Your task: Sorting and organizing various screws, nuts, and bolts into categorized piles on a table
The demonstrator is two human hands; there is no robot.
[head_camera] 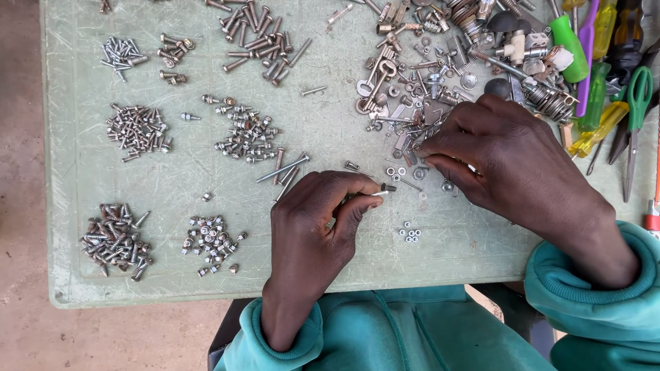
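L hand (pixel 313 220) fingers pinch small silver screw (pixel 382 190), R hand (pixel 509 161) fingers clenched picking in mixed metal hardware pile (pixel 419 89) on scratched pale-green plastic counter (pixel 344 261); slip risk, screw could roll into pile.

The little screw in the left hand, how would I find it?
On the pale green table, find the left hand near the front edge. Pinched in its fingertips is one small dark-headed screw, lifted off the table, unlike the sorted piles lying loose.

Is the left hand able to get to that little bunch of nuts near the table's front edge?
Probably yes. The left hand pinches a small screw, and the little bunch of nuts lies just beside it on bare table, nothing between. Its fingers are busy, though.
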